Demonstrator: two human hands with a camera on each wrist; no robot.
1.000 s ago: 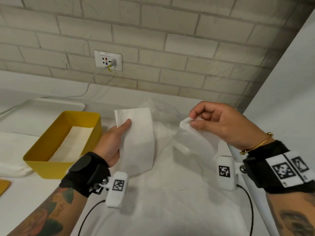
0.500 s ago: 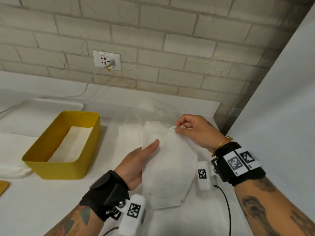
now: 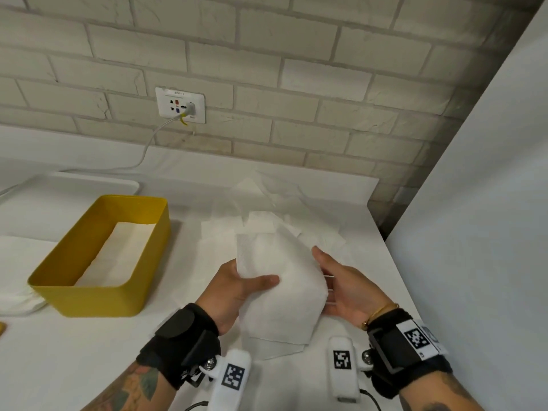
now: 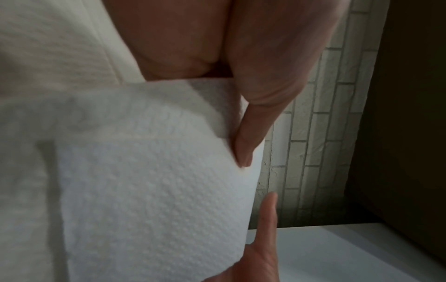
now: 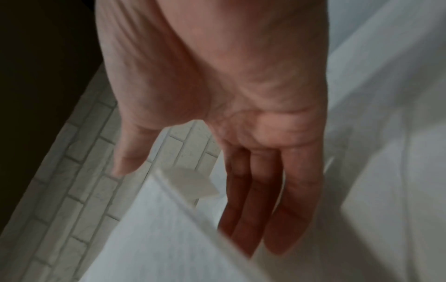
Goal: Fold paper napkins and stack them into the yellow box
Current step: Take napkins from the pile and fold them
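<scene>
A white paper napkin (image 3: 284,295) is held folded over, just above the table in the head view. My left hand (image 3: 252,284) grips its left side, thumb on top and fingers hidden behind it. In the left wrist view the thumb (image 4: 248,145) presses into the embossed napkin (image 4: 154,190). My right hand (image 3: 329,271) lies against the napkin's right side with straight fingers. The right wrist view shows those fingers (image 5: 265,190) flat behind the napkin's edge (image 5: 169,229). The yellow box (image 3: 98,301) stands to the left with folded napkins (image 3: 115,256) lying in it.
Several loose napkins (image 3: 267,221) lie on the white table behind my hands. A white tray (image 3: 74,188) sits behind the box and a white cloth (image 3: 17,262) to its left. A tall white panel (image 3: 474,232) borders the table on the right. A cable hangs from the wall socket (image 3: 181,105).
Both hands came down and closer together. The right hand let go of its pinch on the napkin's corner and now lies flat against it; the napkin is folded over in the left hand.
</scene>
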